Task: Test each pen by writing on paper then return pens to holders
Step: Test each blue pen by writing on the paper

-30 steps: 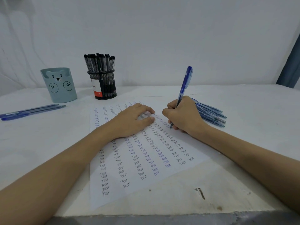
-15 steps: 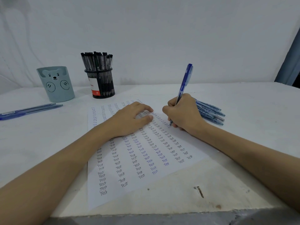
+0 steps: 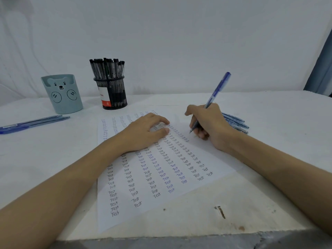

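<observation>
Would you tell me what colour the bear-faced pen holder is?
Pale teal bear-faced pen holder, clearest in the head view.

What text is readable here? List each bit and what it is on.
"Test": handwritten over and over in columns on the paper, in black and blue ink.
Label on the mesh pen holder: white and red, print too small to read.
Blue pen in the right hand: markings unreadable.

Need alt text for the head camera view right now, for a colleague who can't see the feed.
The right hand grips a blue pen, tip at a sheet of paper filled with columns of "Test", while the left hand rests flat on the sheet. Behind stand a bear-face holder and a black mesh holder of black pens; loose blue pens lie beyond the right hand.
</observation>
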A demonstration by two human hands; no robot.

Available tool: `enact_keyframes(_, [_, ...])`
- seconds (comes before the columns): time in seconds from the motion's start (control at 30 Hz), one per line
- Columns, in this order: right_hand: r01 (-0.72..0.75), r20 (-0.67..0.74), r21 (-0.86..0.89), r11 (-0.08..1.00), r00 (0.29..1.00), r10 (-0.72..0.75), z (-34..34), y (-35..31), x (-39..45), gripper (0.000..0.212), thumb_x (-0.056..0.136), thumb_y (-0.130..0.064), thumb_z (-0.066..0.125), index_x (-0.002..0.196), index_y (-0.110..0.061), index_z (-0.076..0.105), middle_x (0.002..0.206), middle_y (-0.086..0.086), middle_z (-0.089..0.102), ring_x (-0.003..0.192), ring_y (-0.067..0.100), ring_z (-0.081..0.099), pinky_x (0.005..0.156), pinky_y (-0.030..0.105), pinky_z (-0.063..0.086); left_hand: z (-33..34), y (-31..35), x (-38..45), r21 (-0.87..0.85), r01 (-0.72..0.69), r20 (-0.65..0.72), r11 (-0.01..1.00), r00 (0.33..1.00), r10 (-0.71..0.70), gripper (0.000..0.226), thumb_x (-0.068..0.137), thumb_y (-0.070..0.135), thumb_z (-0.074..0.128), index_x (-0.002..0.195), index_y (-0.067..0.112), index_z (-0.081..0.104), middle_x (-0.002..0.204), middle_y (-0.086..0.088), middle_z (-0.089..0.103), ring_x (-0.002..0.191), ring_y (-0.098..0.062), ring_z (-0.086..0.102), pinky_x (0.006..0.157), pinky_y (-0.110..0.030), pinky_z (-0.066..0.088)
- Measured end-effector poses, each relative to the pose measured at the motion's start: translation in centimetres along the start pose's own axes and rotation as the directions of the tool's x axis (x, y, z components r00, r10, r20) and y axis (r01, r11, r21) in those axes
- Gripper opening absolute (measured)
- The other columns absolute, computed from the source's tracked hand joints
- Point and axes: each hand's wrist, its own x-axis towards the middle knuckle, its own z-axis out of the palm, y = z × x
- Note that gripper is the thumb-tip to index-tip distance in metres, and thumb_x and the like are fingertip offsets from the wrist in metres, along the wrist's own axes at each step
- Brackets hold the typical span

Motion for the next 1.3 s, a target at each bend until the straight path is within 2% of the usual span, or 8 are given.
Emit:
enact_keyframes(0.2, [-0.081, 0.157, 0.03, 0.996, 0.985, 0.076, -1.1, -0.7, 0.3, 0.031, 0.093, -0.021, 0.057, 0.073, -0.012, 0.035, 0.032, -0.001, 0.038, 0.026, 0.011, 0.021, 0.036, 0.015, 0.019, 0.0, 0.1, 0.0, -0.005, 0.004, -0.003, 1.0, 1.0, -0.004, 0.036, 0.095, 0.044, 0.044, 0.129, 0.033, 0.049, 0.133, 0.012, 0.043, 0.113, -0.001, 0.037, 0.091, -0.022, 0.029])
enact_keyframes(0.3, [-0.117, 0.211, 0.094, 0.989, 0.973, 0.095, -1.2, -1.0, 0.2, 0.03, 0.099, -0.034, 0.043, 0.084, -0.008, 0.044, 0.035, 0.0, 0.035, 0.029, 0.014, 0.02, 0.037, 0.017, 0.019, 0.0, 0.1, 0.0, -0.011, 0.004, -0.006, 1.0, 1.0, -0.004, 0.036, 0.094, 0.044, 0.044, 0.128, 0.033, 0.05, 0.132, 0.011, 0.044, 0.115, -0.002, 0.039, 0.091, -0.022, 0.029])
enact_keyframes(0.47, [-0.173, 0.365, 0.23, 0.958, 0.928, 0.08, -2.1, -1.5, 0.0, 0.022, 0.099, -0.021, 0.041, 0.089, -0.009, 0.057, 0.048, -0.001, 0.041, 0.036, 0.011, 0.032, 0.039, 0.018, 0.028, 0.0, 0.1, 0.0, -0.004, 0.001, -0.008, 1.0, 1.0, -0.001, 0.036, 0.095, 0.044, 0.044, 0.128, 0.032, 0.05, 0.132, 0.01, 0.044, 0.115, -0.003, 0.039, 0.092, -0.023, 0.03])
enact_keyframes(0.67, [-0.152, 0.367, 0.248, 0.957, 0.929, 0.053, -2.9, -2.1, 0.5, 0.033, 0.098, -0.032, 0.043, 0.087, -0.012, 0.067, 0.05, -0.006, 0.031, 0.038, 0.006, 0.019, 0.037, 0.015, 0.015, 0.0, 0.1, 0.0, -0.003, 0.003, -0.002, 1.0, 1.0, -0.003, 0.036, 0.094, 0.045, 0.044, 0.128, 0.033, 0.05, 0.132, 0.009, 0.044, 0.116, -0.004, 0.04, 0.092, -0.023, 0.03])
enact_keyframes(0.93, [0.178, 0.047, -0.29, 0.94, 0.984, -0.172, -4.4, -1.7, 1.8, 0.013, 0.087, -0.009, 0.06, 0.09, -0.009, 0.073, 0.058, 0.002, 0.052, 0.049, 0.011, 0.038, 0.053, 0.02, 0.031, 0.0, 0.1, -0.1, -0.018, 0.009, -0.006, 1.0, 1.0, -0.009, 0.035, 0.095, 0.043, 0.044, 0.127, 0.033, 0.05, 0.134, 0.011, 0.043, 0.113, -0.002, 0.038, 0.089, -0.021, 0.028])
enact_keyframes(1.07, [0.214, 0.042, -0.649, 0.73, 0.968, -0.246, -5.3, -0.5, 2.9, 0.032, 0.086, 0.001, 0.046, 0.111, -0.008, 0.064, 0.108, 0.014, 0.065, 0.079, 0.021, 0.05, 0.063, 0.019, 0.039, 0.0, 0.1, -0.1, -0.023, 0.004, -0.012, 1.0, 1.0, -0.004, 0.035, 0.095, 0.043, 0.044, 0.127, 0.033, 0.05, 0.134, 0.011, 0.043, 0.116, -0.002, 0.039, 0.092, -0.021, 0.028])
enact_keyframes(1.17, [0.205, -0.013, -0.698, 0.687, 0.954, -0.298, -6.1, 0.4, 3.5, 0.024, 0.085, -0.002, 0.055, 0.109, -0.005, 0.06, 0.107, 0.014, 0.061, 0.101, 0.027, 0.054, 0.082, 0.029, 0.046, 0.0, 0.1, -0.1, -0.028, 0.001, -0.011, 1.0, 1.0, -0.002, 0.035, 0.095, 0.043, 0.044, 0.127, 0.033, 0.05, 0.134, 0.012, 0.043, 0.117, -0.002, 0.038, 0.092, -0.021, 0.028])
enact_keyframes(1.3, [0.169, -0.027, -0.717, 0.677, 0.963, -0.269, -6.4, 0.9, 3.9, 0.013, 0.085, -0.002, 0.057, 0.089, -0.001, 0.069, 0.095, 0.014, 0.068, 0.084, 0.023, 0.058, 0.07, 0.028, 0.048, 0.1, 0.0, -0.1, -0.032, -0.001, -0.013, 0.999, 1.0, 0.001, 0.034, 0.094, 0.044, 0.044, 0.127, 0.033, 0.05, 0.134, 0.012, 0.042, 0.117, -0.002, 0.039, 0.091, -0.021, 0.028])
